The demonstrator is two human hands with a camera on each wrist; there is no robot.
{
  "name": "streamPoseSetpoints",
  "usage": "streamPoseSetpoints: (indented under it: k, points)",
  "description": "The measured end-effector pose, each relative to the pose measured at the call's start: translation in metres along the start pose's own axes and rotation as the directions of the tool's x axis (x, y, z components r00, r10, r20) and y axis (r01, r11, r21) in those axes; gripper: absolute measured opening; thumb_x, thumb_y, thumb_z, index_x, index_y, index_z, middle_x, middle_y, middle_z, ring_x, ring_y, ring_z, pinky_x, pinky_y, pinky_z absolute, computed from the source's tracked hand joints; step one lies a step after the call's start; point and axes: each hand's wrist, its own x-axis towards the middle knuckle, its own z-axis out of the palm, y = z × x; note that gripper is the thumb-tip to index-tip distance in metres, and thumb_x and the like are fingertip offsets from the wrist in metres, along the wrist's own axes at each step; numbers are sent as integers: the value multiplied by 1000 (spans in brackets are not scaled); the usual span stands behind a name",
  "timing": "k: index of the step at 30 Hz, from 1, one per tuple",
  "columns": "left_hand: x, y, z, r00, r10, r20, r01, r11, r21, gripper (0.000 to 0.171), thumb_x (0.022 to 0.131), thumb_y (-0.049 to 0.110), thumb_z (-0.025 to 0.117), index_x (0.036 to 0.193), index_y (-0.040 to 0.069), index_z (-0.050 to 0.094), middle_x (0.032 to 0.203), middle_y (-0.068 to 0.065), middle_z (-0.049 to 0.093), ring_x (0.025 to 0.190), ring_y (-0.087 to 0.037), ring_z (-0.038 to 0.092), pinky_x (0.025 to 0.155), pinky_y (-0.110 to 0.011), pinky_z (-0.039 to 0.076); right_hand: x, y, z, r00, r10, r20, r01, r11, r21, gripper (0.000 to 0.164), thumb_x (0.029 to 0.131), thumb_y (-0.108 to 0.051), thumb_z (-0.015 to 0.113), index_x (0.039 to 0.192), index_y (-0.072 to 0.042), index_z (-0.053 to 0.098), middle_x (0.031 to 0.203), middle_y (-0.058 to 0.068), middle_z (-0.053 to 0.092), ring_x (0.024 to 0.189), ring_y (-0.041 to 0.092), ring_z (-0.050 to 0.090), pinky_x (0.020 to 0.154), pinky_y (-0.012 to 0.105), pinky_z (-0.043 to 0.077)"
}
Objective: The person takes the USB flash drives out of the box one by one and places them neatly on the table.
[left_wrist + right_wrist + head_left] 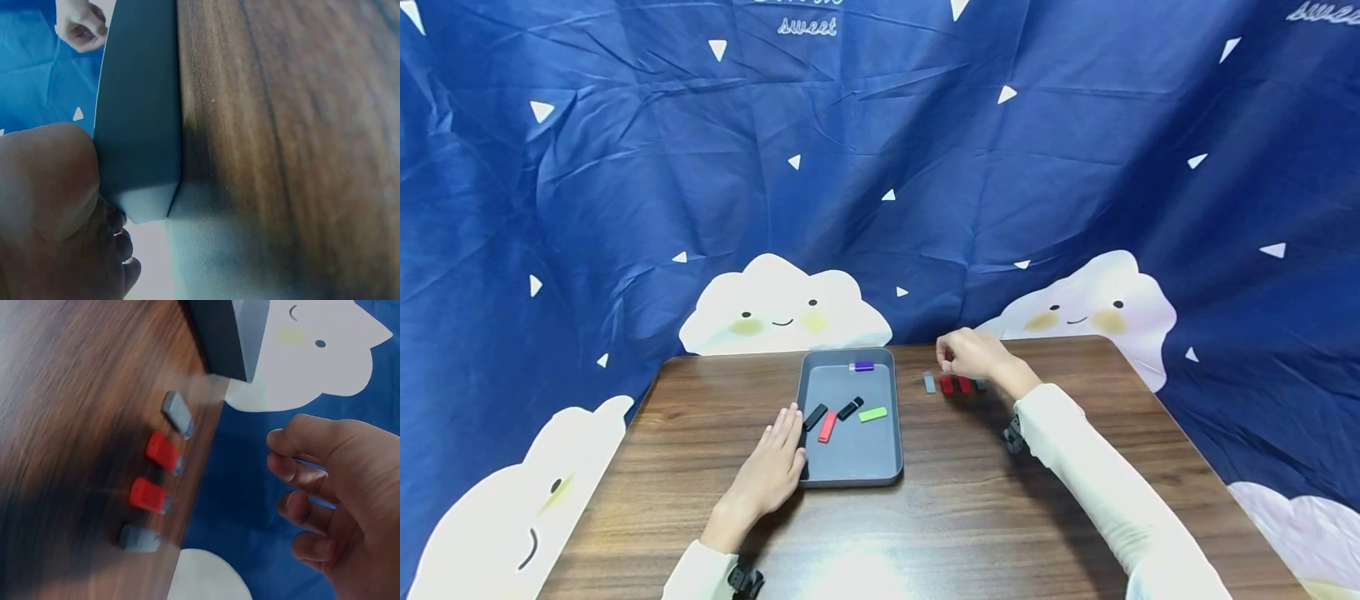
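My left hand lies with straight fingers along the left side of a grey tray. The left wrist view shows that hand against the tray's outer wall. Above a row of USB flash drives near the table's back edge is my right hand, its fingers loosely bent and nothing visible between them. The row has a light grey drive, two red drives and a darker grey drive. Inside the tray lie a purple drive, a green one, a red one and black ones.
The tray stands on a brown wooden table, left of the row, its far end by the back edge. Behind the table hangs a blue curtain with white clouds and triangles.
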Motion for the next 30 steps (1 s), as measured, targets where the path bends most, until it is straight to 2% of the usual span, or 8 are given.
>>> streamPoseSetpoints:
  k: [9, 20, 30]
  points:
    - [0, 0, 1, 1000, -1, 4, 1, 1000, -6, 60, 112, 17, 47, 163, -10, 31, 175, -25, 25, 163, -43, 24, 132, -60, 26, 9, -21, -2, 1000, -12, -18, 12, 1000, 1, 13, 88, -19, 74, 80, -26, 67, 76, -8, 63, 68, 14, 57, 56, 29, 41]
    - [-1, 0, 2, 1000, 1, 10, -1, 1000, -12, 60, 111, 16, 47, 163, -10, 31, 175, -25, 25, 163, -43, 24, 132, -60, 27, 23, -45, 6, 999, -8, -54, 7, 1000, -24, 12, 91, -24, 75, 81, -29, 69, 81, -8, 68, 76, 19, 65, 61, 37, 51]
    - [-1, -1, 2, 1000, 19, -12, -19, 1000, -21, 60, 110, 16, 46, 162, -11, 32, 174, -26, 26, 161, -46, 27, 130, -63, 29, 38, -67, 7, 998, -31, -60, 31, 999, 12, 12, 93, -25, 74, 83, -26, 70, 81, -9, 68, 75, 17, 64, 66, 37, 53]
